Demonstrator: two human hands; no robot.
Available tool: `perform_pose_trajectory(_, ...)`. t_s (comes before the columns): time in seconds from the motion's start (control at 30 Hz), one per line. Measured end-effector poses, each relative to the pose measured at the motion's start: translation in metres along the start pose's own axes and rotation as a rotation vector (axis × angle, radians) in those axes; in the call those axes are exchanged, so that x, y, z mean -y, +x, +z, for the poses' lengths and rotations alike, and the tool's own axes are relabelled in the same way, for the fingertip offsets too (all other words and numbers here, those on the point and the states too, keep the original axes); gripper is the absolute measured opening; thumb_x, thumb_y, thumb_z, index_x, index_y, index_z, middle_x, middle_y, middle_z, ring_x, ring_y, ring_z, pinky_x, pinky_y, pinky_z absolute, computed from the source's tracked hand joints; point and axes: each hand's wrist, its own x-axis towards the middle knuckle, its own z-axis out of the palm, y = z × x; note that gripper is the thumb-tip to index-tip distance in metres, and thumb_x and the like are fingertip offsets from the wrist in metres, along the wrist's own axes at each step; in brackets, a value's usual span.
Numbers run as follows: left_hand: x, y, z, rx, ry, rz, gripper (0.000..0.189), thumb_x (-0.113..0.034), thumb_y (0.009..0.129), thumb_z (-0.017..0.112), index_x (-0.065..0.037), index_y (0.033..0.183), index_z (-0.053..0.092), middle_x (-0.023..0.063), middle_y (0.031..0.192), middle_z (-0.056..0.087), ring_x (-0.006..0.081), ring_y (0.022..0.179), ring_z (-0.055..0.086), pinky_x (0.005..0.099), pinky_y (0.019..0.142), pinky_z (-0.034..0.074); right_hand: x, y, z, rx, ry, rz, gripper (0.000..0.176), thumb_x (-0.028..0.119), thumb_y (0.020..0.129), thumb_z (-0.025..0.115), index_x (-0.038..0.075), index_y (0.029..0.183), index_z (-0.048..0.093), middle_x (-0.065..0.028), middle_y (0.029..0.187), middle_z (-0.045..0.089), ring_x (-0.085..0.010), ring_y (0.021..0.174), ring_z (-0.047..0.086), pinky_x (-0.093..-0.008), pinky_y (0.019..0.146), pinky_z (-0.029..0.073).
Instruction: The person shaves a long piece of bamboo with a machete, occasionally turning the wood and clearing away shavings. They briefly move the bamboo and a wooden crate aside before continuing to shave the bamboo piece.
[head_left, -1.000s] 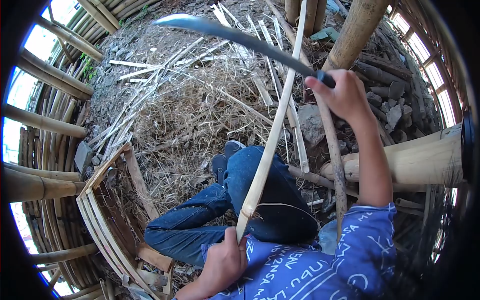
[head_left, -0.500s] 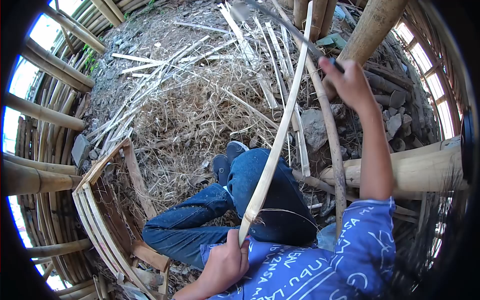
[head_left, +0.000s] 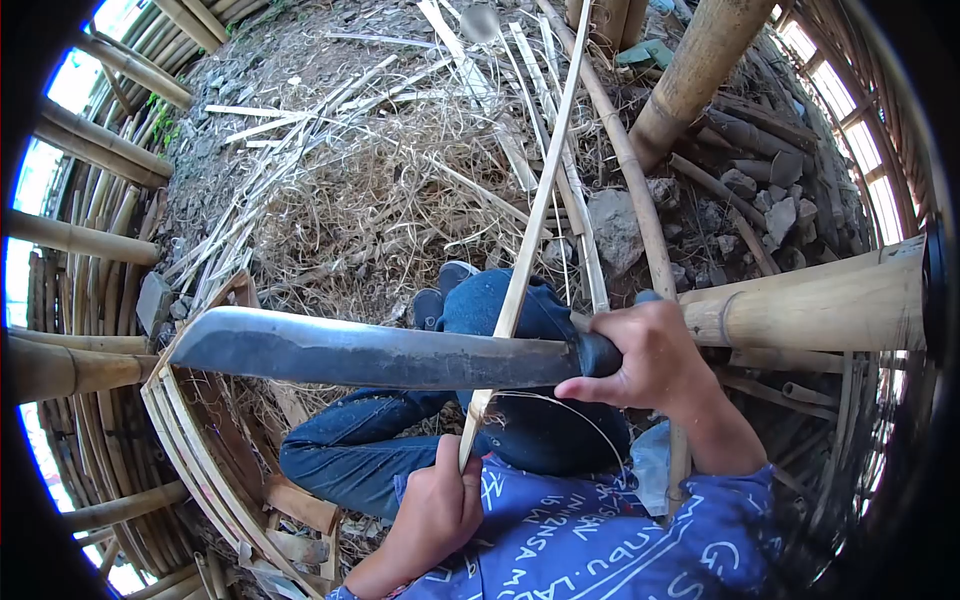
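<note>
My left hand is closed round the near end of a long pale bamboo strip, which slants up and away past my knee. In my right hand is the dark handle of a machete. Its broad blade lies level across the view, pointing left, and overlaps the strip above my left hand. A thin shaving curls over my knee beneath the blade. My bent legs in blue jeans are under the strip.
Shavings cover the ground ahead, with several split strips on them. A wooden frame stands at left. Thick bamboo poles cross at right, near broken stones. Bamboo walls rise on both sides.
My right hand has come down and toward me with the machete, from far up the strip to beside my knee. The blade has swung level across the strip. My left hand keeps its hold.
</note>
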Motion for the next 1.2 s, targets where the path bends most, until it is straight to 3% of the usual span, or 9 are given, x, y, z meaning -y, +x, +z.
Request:
perform_pose_trajectory(0.17, 0.002, -0.002, 0.003, -0.011, 0.014, -0.044, 0.01, -0.004, 0.093, 0.052, 0.0, 0.094, 0.042, 0.0229, 0.055, 0.052, 0.0437, 0.052, 0.057, 0.0493, 0.045, 0.041, -0.004, 0.012, -0.005, -0.055, -0.142, -0.114, 0.074, 0.078, 0.067, 0.063, 0.006, 0.054, 0.054, -0.0111, 0.047, 0.051, -0.0306, 0.046, 0.059, -0.0377, 0.048, 0.048)
perform_pose_trajectory(0.8, 0.007, -0.002, 0.003, -0.006, 0.001, -0.045, 0.012, -0.004, 0.092, 0.054, 0.0, 0.097, 0.043, 0.0234, 0.054, 0.052, 0.0442, 0.051, 0.057, 0.0505, 0.045, 0.042, -0.008, 0.027, -0.008, -0.127, -0.27, -0.192, 0.076, 0.082, 0.067, 0.06, 0.009, 0.05, 0.046, -0.0081, 0.046, 0.049, -0.0257, 0.044, 0.057, -0.0351, 0.046, 0.046)
perform_pose_trajectory(0.93, 0.009, -0.006, 0.004, 0.009, 0.01, -0.05, 0.013, -0.005, 0.092, 0.054, 0.0, 0.096, 0.043, 0.0227, 0.053, 0.051, 0.0442, 0.05, 0.056, 0.0509, 0.044, 0.041, -0.026, 0.039, -0.016, -0.23, -0.342, -0.084, 0.074, 0.083, 0.069, 0.057, 0.01, 0.053, 0.05, -0.0062, 0.046, 0.049, -0.025, 0.043, 0.057, -0.036, 0.046, 0.046)
perform_pose_trajectory(1.0, 0.009, -0.007, 0.004, 0.004, 0.024, -0.037, 0.014, -0.005, 0.091, 0.055, 0.0, 0.096, 0.043, 0.0225, 0.053, 0.051, 0.0442, 0.05, 0.056, 0.051, 0.044, 0.041, -0.044, 0.056, -0.033, -0.181, -0.156, 0.111, 0.073, 0.08, 0.073, 0.056, 0.009, 0.056, 0.056, -0.0054, 0.047, 0.051, -0.0226, 0.045, 0.06, -0.0349, 0.047, 0.048)
perform_pose_trajectory(1.07, 0.009, -0.005, 0.003, 0.009, -0.013, -0.028, 0.014, -0.005, 0.092, 0.055, 0.0, 0.096, 0.043, 0.0224, 0.053, 0.051, 0.044, 0.049, 0.056, 0.0507, 0.043, 0.041, -0.051, 0.071, -0.04, -0.207, -0.193, 0.122, 0.073, 0.08, 0.074, 0.056, 0.009, 0.056, 0.059, -0.0053, 0.047, 0.053, -0.0225, 0.044, 0.06, -0.0345, 0.047, 0.048)
perform_pose_trajectory(1.13, 0.009, -0.005, 0.002, 0.012, -0.02, -0.041, 0.014, -0.005, 0.092, 0.055, 0.0, 0.097, 0.043, 0.0225, 0.053, 0.052, 0.044, 0.05, 0.056, 0.0505, 0.044, 0.042, -0.055, 0.081, -0.039, -0.256, -0.243, -0.007, 0.073, 0.08, 0.074, 0.056, 0.008, 0.057, 0.061, -0.005, 0.047, 0.054, -0.0224, 0.044, 0.06, -0.0347, 0.047, 0.049)
perform_pose_trajectory(1.2, 0.008, -0.004, 0.0, 0.026, -0.027, -0.058, 0.014, -0.005, 0.092, 0.055, 0.0, 0.097, 0.043, 0.0226, 0.054, 0.052, 0.044, 0.05, 0.056, 0.0503, 0.044, 0.042, -0.055, 0.087, -0.04, -0.219, -0.241, 0.027, 0.075, 0.081, 0.073, 0.055, 0.008, 0.059, 0.062, -0.0045, 0.045, 0.053, -0.021, 0.044, 0.06, -0.0343, 0.048, 0.049)
